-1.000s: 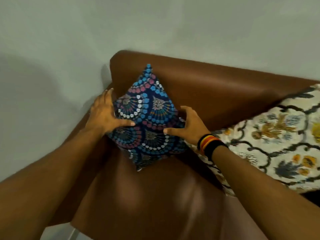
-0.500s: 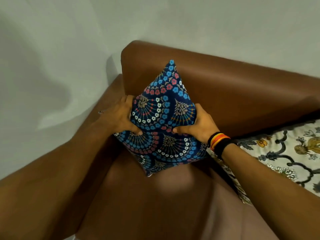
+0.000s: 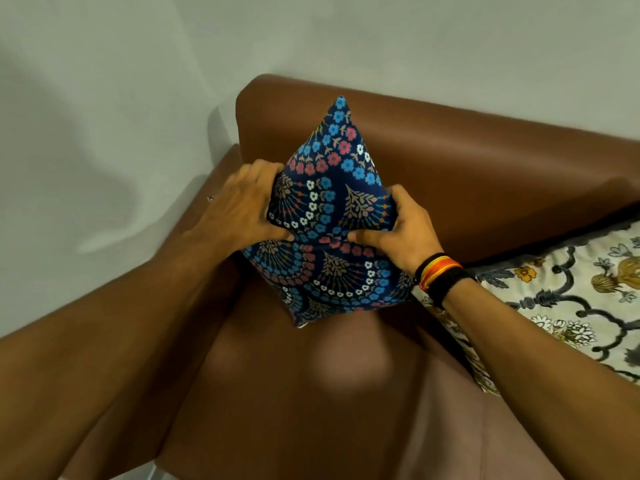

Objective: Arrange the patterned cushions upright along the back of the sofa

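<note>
A dark blue cushion [image 3: 332,188] with blue, pink and white flower rings stands on one corner in the left corner of the brown leather sofa [image 3: 467,161], its top corner against the backrest. My left hand [image 3: 239,206] squeezes its left side and my right hand [image 3: 401,226], with striped wristbands, squeezes its right side, pinching the middle inward. A cream cushion [image 3: 561,299] with grey vines and yellow flowers lies on the seat to the right, partly behind my right forearm.
The sofa's left armrest [image 3: 214,181] runs beside my left hand, close to a pale grey wall [image 3: 138,98]. Brown seat [image 3: 311,393] stretches in front of the blue cushion.
Both hands have slid up the blue cushion and pressed inward, narrowing its middle. The cushion now stands taller on its corner, and the view has shifted left.
</note>
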Tool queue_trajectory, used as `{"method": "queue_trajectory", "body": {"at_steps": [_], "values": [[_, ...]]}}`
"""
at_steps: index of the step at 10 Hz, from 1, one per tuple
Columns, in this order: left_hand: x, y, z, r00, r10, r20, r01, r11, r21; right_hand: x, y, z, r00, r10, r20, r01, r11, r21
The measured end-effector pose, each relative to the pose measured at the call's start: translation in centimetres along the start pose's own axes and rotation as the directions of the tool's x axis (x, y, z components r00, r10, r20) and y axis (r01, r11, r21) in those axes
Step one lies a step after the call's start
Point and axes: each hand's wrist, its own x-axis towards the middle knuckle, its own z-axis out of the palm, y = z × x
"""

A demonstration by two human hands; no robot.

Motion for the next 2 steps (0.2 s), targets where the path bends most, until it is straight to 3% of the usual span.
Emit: {"method": "queue_trajectory", "body": {"at_steps": [1, 2], "values": [[-0.4, 0.5, 0.0, 0.996, -0.073, 0.059, 0.073, 0.997, 0.009, 0.1, 0.1, -0.4, 0.998, 0.049, 0.046, -0.046, 0.996, -0.075], [-1.3, 1.2, -0.6, 1.000, -0.009, 0.007, 0.009, 1.000, 0.027, -1.2, -1.2, -0.8, 1.000, -0.021, -0.006, 0.020, 0.979, -0.200]]}}
